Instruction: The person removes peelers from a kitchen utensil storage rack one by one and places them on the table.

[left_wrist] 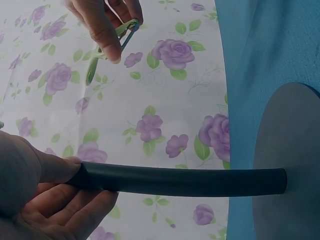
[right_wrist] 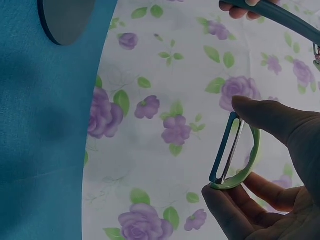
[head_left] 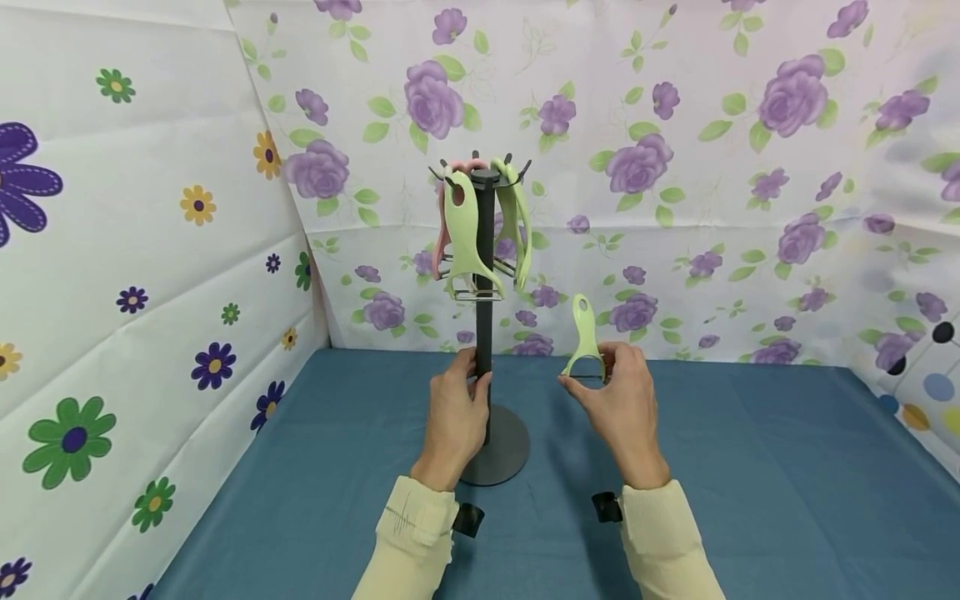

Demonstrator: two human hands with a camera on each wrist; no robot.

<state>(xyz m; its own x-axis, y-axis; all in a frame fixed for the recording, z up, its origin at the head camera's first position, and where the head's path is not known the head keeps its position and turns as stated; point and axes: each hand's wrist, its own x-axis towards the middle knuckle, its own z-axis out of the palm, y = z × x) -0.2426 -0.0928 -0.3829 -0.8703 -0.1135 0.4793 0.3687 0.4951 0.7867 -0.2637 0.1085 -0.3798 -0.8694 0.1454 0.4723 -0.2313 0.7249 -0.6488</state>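
A dark stand (head_left: 484, 333) with a round base (head_left: 506, 458) stands upright on the table. My left hand (head_left: 456, 408) grips its pole (left_wrist: 180, 181) below the hanging peelers. From the hooks at its top hang green peelers (head_left: 463, 225) and a pink peeler (head_left: 439, 242), partly hidden behind the front one. To the right of the stand, my right hand (head_left: 618, 400) holds a green peeler (head_left: 585, 329) in the air, handle up. Thumb and fingers pinch the two ends of its blade head, and the metal blade (right_wrist: 230, 150) shows between them in the right wrist view.
A blue cloth (head_left: 750, 467) covers the table. Behind it hangs a white backdrop with purple flowers (head_left: 637, 162), and a flowered sheet (head_left: 150, 275) closes off the left side. Black wrist cameras (head_left: 468, 520) sit at both sleeves.
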